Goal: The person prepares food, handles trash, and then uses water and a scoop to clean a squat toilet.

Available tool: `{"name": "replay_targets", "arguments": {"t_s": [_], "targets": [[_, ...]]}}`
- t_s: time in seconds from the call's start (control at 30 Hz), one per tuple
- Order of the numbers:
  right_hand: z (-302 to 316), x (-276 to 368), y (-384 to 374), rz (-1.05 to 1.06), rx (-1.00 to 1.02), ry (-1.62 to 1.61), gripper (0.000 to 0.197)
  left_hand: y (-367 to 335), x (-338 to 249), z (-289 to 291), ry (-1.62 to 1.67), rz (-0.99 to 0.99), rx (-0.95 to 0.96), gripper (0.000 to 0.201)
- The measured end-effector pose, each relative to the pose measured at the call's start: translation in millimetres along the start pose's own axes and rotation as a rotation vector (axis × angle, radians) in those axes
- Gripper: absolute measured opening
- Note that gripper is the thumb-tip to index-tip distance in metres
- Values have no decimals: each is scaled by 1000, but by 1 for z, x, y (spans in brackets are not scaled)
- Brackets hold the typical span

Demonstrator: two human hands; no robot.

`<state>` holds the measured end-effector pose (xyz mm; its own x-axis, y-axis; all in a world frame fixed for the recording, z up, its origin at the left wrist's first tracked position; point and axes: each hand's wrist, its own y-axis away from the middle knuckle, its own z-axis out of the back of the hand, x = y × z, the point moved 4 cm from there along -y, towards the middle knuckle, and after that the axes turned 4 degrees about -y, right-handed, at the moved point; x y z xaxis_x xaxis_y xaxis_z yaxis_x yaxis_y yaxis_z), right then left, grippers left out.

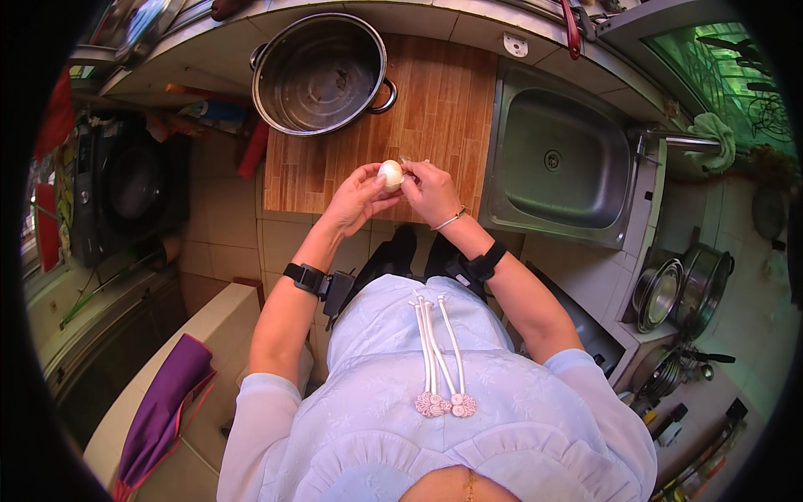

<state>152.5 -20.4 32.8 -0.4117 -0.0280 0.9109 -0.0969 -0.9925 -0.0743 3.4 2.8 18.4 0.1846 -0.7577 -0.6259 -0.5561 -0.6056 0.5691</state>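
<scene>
A smooth, pale egg (390, 173) is held above the near part of the wooden counter (435, 100). My left hand (361, 197) cradles it from the left, thumb and fingers closed around it. From the right, my right hand (431, 191) touches the egg with its fingertips pinched together. A small thin whitish bit shows at the right fingertips, too small to name. Beyond my hands, at the back left of the counter, stands a large dark two-handled pot (322, 75) with some brown bits on its bottom.
Right of the counter is a steel sink (569, 159) with a tap (682, 140) at its right side and a pale green cloth (713, 138) over it. Steel bowls (659, 293) and another pot (704, 289) stand at the far right. A purple cloth (163, 410) lies at lower left.
</scene>
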Motion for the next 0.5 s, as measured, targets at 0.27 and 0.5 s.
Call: {"name": "replay_targets", "arguments": {"t_s": [0.27, 0.5], "targets": [[0, 3, 0, -10, 28, 7, 23, -2, 3, 0, -120, -32, -78, 42], [0, 4, -1, -65, 54, -18, 24, -4, 4, 1, -200, -56, -127, 45]]}}
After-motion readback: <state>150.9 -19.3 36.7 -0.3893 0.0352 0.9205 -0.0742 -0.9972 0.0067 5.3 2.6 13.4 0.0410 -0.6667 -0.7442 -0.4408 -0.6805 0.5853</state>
